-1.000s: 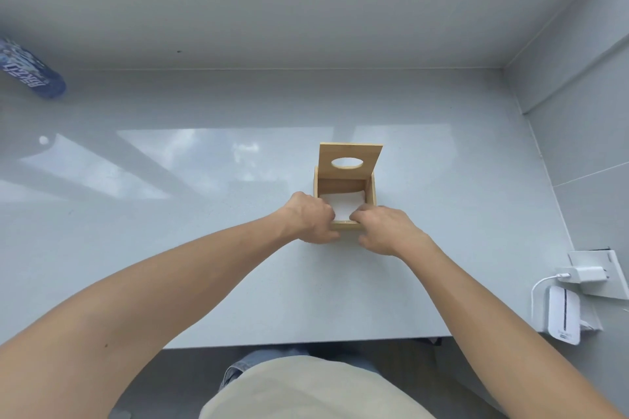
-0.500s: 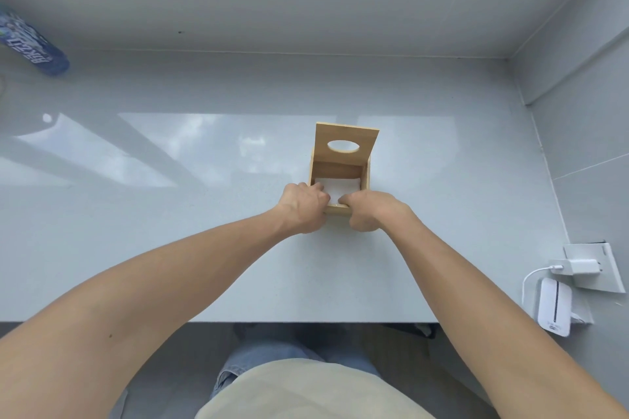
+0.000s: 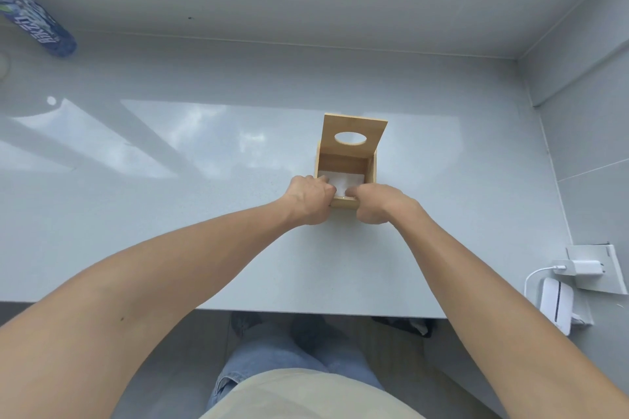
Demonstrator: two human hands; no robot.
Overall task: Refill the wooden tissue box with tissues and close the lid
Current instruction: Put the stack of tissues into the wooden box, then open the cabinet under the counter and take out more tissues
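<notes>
A small wooden tissue box stands on the pale grey table, right of centre. Its lid, with an oval hole, is tipped up and back on the far side. White tissues lie inside the box. My left hand is at the box's near left corner and my right hand at its near right corner. The fingers of both curl over the front rim onto the tissues. The fingertips are hidden inside the box.
A blue labelled bottle lies at the far left by the back wall. At the right edge a white charger sits in a wall socket, with a white device below it. A tiled wall bounds the right side.
The view has shifted, so the box sits higher in frame. Both hands stay at the front rim, and more of the white tissues shows inside than a second ago.
</notes>
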